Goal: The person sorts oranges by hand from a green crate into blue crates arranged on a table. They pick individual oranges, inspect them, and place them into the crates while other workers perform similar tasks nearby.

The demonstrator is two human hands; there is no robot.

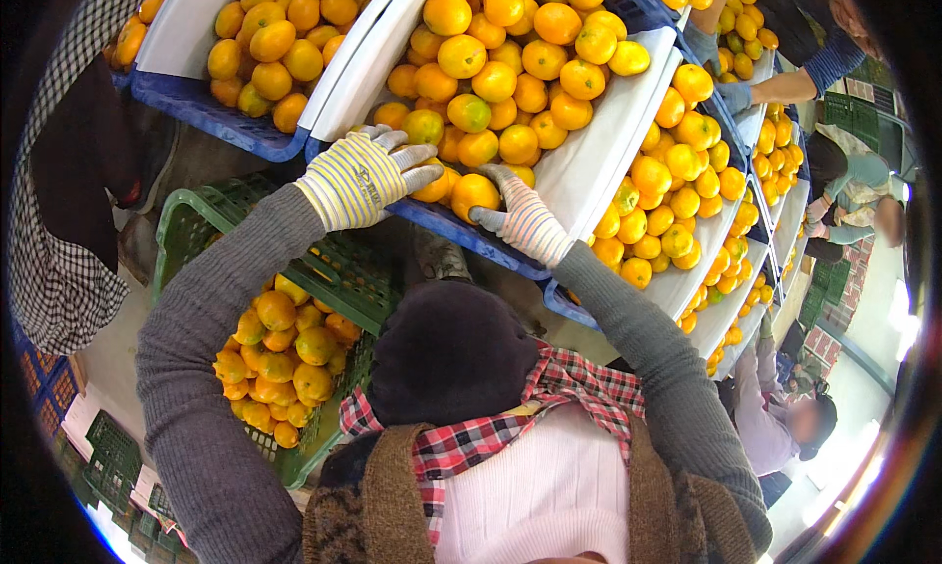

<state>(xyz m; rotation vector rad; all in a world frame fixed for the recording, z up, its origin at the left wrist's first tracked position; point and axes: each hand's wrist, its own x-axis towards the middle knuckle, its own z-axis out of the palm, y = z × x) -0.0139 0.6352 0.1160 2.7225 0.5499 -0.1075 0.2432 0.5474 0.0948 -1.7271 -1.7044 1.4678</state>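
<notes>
My left hand [360, 177], in a yellow-and-grey striped work glove, lies over orange citrus fruits at the near edge of a blue crate [471, 240]. Its thumb is mostly hidden, so a grip cannot be made out; one fruit [433, 187] shows by its fingertips. My right hand [526, 214], gloved with pink and grey stripes, has thumb and fingers around an orange citrus fruit [474, 196] at the same edge. Behind both hands rises a heap of orange fruits [508, 78], a few partly green, between white liner sheets [611, 144].
Below my left arm, a green plastic crate [331, 284] holds more citrus [276, 343]. Another blue crate [221, 115] stands left, beside a person in checked cloth [66, 284]. Fruit-filled crates [662, 188] line the right. Across them reaches another person's gloved hand [732, 96].
</notes>
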